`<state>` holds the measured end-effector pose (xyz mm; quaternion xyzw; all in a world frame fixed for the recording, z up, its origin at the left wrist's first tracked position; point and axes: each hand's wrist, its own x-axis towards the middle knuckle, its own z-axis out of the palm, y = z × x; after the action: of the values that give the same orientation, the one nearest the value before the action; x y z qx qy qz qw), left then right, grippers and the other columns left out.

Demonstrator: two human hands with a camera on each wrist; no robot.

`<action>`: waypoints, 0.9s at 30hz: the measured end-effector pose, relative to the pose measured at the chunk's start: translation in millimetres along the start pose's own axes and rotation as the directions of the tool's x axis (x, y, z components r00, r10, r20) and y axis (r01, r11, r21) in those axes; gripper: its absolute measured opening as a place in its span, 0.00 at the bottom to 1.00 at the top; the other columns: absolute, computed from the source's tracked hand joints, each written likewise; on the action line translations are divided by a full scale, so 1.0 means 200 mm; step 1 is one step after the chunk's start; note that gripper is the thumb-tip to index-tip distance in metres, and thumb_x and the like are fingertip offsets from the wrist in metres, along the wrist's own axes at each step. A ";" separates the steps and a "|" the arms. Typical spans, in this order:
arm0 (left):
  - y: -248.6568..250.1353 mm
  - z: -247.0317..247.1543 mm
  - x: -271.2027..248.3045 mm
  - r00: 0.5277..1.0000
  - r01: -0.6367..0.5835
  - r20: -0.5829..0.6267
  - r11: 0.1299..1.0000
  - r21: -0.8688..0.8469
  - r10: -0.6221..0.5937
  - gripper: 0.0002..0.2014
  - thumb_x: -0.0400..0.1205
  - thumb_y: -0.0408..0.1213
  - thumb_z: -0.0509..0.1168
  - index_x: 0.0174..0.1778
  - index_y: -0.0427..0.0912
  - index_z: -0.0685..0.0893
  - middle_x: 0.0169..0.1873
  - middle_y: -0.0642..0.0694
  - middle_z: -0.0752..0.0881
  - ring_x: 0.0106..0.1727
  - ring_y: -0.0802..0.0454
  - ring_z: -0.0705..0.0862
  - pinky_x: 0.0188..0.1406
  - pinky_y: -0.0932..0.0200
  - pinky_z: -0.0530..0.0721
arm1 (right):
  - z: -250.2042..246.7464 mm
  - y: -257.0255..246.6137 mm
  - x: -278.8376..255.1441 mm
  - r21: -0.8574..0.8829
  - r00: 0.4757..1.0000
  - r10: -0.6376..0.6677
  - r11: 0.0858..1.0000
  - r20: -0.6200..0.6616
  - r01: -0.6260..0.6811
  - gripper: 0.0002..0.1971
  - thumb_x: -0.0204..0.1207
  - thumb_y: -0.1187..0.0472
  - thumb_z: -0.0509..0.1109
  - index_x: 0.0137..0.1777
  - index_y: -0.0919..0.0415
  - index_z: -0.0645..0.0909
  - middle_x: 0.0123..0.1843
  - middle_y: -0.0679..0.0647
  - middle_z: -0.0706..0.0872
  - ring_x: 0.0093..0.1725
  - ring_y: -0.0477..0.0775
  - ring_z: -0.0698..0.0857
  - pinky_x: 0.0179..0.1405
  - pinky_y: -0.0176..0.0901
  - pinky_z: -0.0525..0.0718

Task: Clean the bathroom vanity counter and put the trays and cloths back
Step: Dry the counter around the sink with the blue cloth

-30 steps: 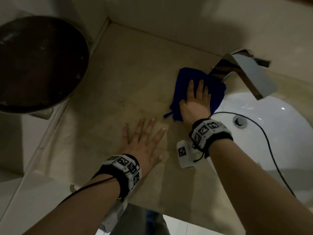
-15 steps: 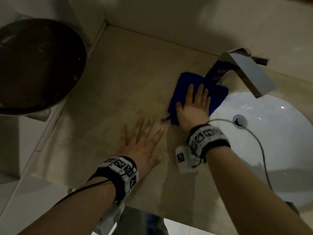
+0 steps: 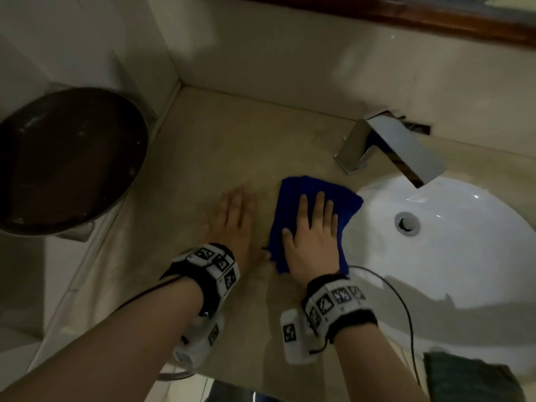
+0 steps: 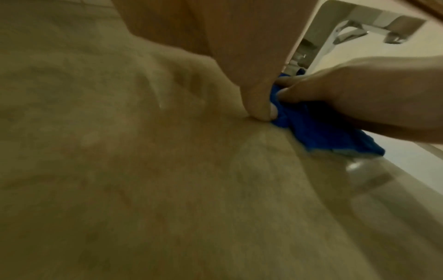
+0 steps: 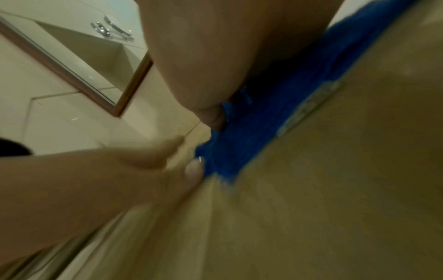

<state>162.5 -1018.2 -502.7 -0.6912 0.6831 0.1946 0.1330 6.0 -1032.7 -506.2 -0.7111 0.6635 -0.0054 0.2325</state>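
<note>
**Flat palm on a blue cloth beside the basin**

The right hand (image 3: 311, 242) lies spread and flat on the blue cloth (image 3: 342, 204), fingers straight and slightly apart, palm pressing the fabric down rather than gripping it. The cloth is a soft, nubby square, a little rumpled at its edges, lying on the bench (image 3: 232, 134) just left of the basin (image 3: 464, 256), with its right edge reaching the basin rim. In the right wrist view a pale woven label shows along one hem.

The left hand (image 3: 232, 219) rests beside it on bare stone, released, fingers straight and close together, holding nothing. Its thumb tip touches the cloth's near left edge; the left wrist view shows the nail against the blue fabric.

The bench is a beige, mottled, polished stone. The basin is glossy white and oval, with a round metal drain. A squared, mirror-bright tap (image 3: 388, 146) stands behind the cloth, its flat spout reaching over the basin. To the far left sits a round, dark brown bowl (image 3: 66, 161). A dark folded cloth (image 3: 464, 378) lies at the near right.
</note>
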 end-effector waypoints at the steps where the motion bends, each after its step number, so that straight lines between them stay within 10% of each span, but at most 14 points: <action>1: 0.00 0.01 0.03 0.999 -0.014 0.041 1.000 0.020 0.013 0.58 0.72 0.72 0.58 0.73 0.49 0.18 0.78 0.44 0.22 0.81 0.42 0.28 0.75 0.30 0.32 | -0.02 0.01 0.07 -0.003 1.000 0.000 1.000 0.002 0.000 0.35 0.85 0.47 0.52 0.85 0.56 0.40 0.85 0.60 0.34 0.84 0.62 0.36 0.82 0.54 0.36; 7: -0.06 0.07 0.10 0.997 -0.048 0.053 0.999 -0.008 0.048 0.61 0.53 0.83 0.37 0.71 0.53 0.13 0.70 0.48 0.12 0.75 0.46 0.18 0.62 0.33 0.16 | -0.19 0.02 0.38 0.176 0.994 0.003 0.984 0.112 -0.023 0.32 0.86 0.47 0.50 0.86 0.53 0.43 0.86 0.55 0.35 0.84 0.57 0.36 0.82 0.51 0.35; 11: -0.08 0.11 0.10 0.999 -0.041 0.028 0.999 0.025 0.041 0.61 0.59 0.81 0.43 0.84 0.45 0.51 0.84 0.40 0.48 0.84 0.42 0.38 0.71 0.23 0.47 | -0.11 -0.03 0.18 0.096 0.998 -0.001 0.995 0.069 -0.006 0.35 0.85 0.46 0.52 0.85 0.54 0.38 0.85 0.56 0.32 0.84 0.60 0.34 0.82 0.52 0.34; 15: -0.08 0.12 0.10 0.994 -0.102 -0.030 0.994 0.027 0.103 0.59 0.59 0.79 0.48 0.82 0.42 0.61 0.81 0.36 0.60 0.84 0.40 0.43 0.70 0.22 0.52 | 0.01 -0.06 -0.02 0.015 0.997 -0.020 1.000 0.073 0.019 0.36 0.80 0.40 0.40 0.84 0.53 0.34 0.83 0.57 0.28 0.82 0.60 0.31 0.81 0.53 0.32; 27: -0.07 0.11 0.07 0.996 -0.084 0.030 0.996 -0.032 0.085 0.57 0.64 0.79 0.50 0.82 0.41 0.60 0.81 0.36 0.61 0.80 0.36 0.61 0.68 0.22 0.56 | -0.04 -0.13 0.45 -0.151 0.998 -0.007 0.988 0.066 0.017 0.36 0.81 0.36 0.36 0.82 0.51 0.27 0.83 0.56 0.25 0.82 0.61 0.29 0.81 0.56 0.30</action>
<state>174.0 -1020.0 -529.8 -0.6603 0.7067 0.2213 0.1250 39.4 -1120.5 -517.8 -0.7304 0.6497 0.0668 0.1997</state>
